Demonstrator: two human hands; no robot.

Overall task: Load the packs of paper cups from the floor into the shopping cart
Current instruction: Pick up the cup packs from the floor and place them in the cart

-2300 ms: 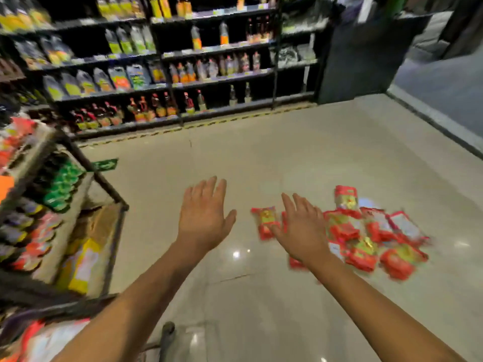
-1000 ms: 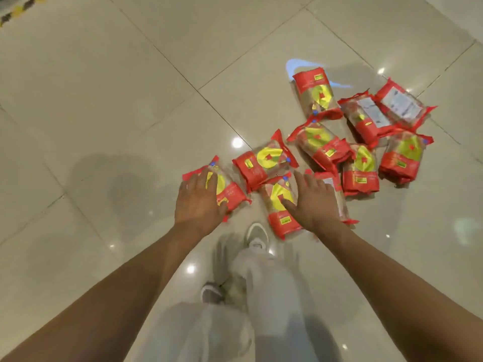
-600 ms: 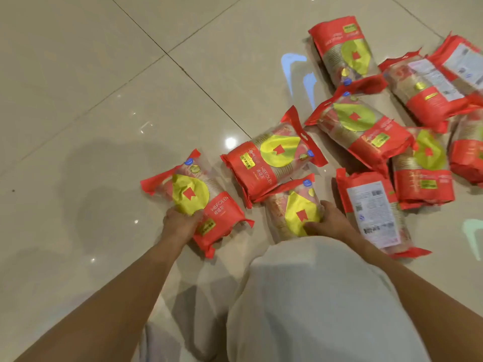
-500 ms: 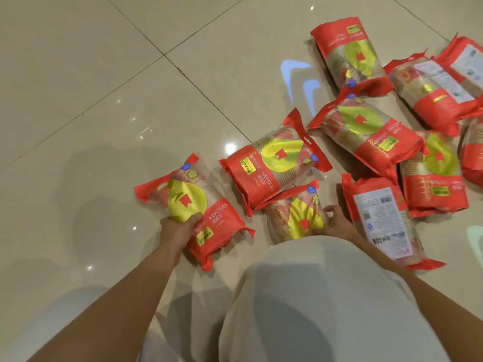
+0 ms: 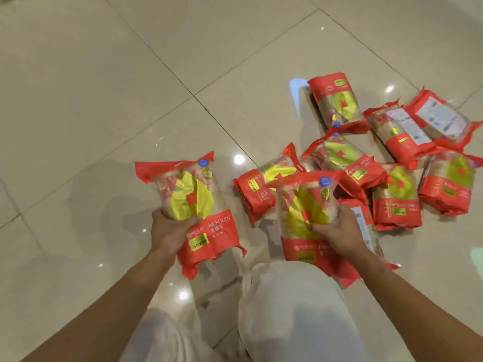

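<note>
Red and yellow packs of paper cups lie in a heap on the tiled floor. My left hand (image 5: 170,232) grips one pack (image 5: 193,205) around its middle and holds it up off the floor. My right hand (image 5: 337,231) grips a second pack (image 5: 303,212), also raised. Several more packs lie to the right, among them one just behind my hands (image 5: 257,192), one at the far end (image 5: 337,100) and one with its white label up (image 5: 402,131). The shopping cart is out of view.
Glossy beige floor tiles (image 5: 104,100) stretch to the left and ahead. My knees in pale trousers (image 5: 292,314) fill the bottom centre, between my forearms.
Both hands closed on a pack each and lifted them off the floor toward me. The view has pulled back from the heap.
</note>
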